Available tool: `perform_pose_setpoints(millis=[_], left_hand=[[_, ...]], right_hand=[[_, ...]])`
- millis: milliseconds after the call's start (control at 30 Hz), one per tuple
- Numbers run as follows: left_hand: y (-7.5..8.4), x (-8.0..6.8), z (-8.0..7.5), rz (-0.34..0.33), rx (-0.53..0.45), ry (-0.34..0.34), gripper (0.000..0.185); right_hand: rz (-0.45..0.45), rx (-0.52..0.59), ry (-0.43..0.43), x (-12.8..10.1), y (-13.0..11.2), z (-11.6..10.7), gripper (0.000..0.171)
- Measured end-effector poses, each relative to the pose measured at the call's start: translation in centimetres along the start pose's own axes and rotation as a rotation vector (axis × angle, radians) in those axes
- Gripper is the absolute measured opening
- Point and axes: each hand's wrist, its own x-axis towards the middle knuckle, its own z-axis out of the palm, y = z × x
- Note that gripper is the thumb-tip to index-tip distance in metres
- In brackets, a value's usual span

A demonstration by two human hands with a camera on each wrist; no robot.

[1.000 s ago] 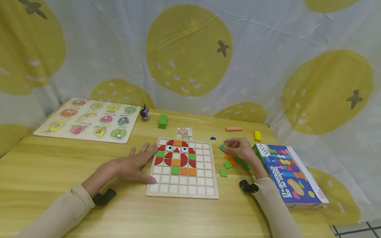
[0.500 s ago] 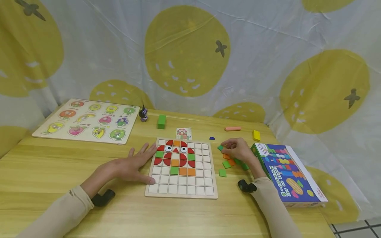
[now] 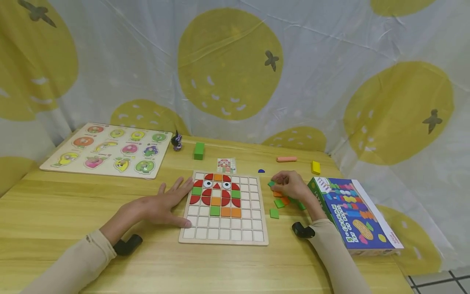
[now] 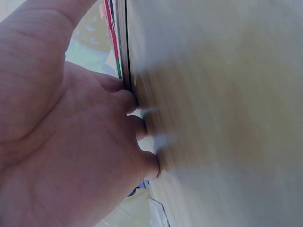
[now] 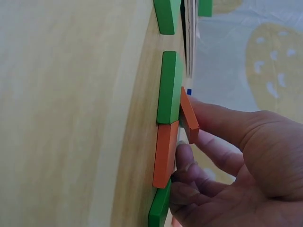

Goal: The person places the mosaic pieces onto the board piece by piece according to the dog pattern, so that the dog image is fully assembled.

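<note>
My left hand (image 3: pixel 165 204) lies with spread fingers along the left side of a wooden grid board (image 3: pixel 225 238), its thumb over the lower left edge. Red, orange and green tiles and two eye pieces form a face-like pattern on the board. To the right, my right hand (image 3: pixel 291 185) has curled fingers, with thumb and forefinger pinching a green square tile (image 3: pixel 271 183). Below those fingers lie several loose green and orange tiles. In the right wrist view an orange tile (image 5: pixel 189 116) leans upward beside the thumb, close to a green tile (image 5: pixel 169 87).
A small pattern card (image 3: pixel 226 165) lies behind the board, with a blue half-round piece (image 3: pixel 261 171) to its right. A fruit puzzle (image 3: pixel 110 149), figurine (image 3: pixel 177 141) and green block (image 3: pixel 199 151) stand back left. A yellow block (image 3: pixel 315 167) and boxed set (image 3: pixel 358 216) are at right.
The right hand's fingertips have edged left onto the green tile. My left hand keeps its place at the board, and the head view has shifted slightly.
</note>
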Motion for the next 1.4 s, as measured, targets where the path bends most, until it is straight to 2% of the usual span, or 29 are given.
perform_pose_setpoints(millis=[233, 500, 1067, 1400], left_hand=[[-0.12, 0.08, 0.03, -0.005, 0.005, 0.001, 0.124], [-0.25, 0.16, 0.06, -0.01, 0.005, 0.007, 0.124], [-0.24, 0.24, 0.14, -0.012, 0.004, 0.009, 0.124], [-0.26, 0.21, 0.18, -0.014, 0.001, 0.009, 0.124]], right_hand=[[0.03, -0.029, 0.008, 0.01, 0.06, 0.16, 0.019], [0.039, -0.051, 0.068, 0.0, -0.15, 0.06, 0.016], [0.019, -0.021, 0.049, 0.02, -0.13, 0.13, 0.02], [0.156, -0.127, 0.055, -0.68, -0.72, -0.51, 0.024]])
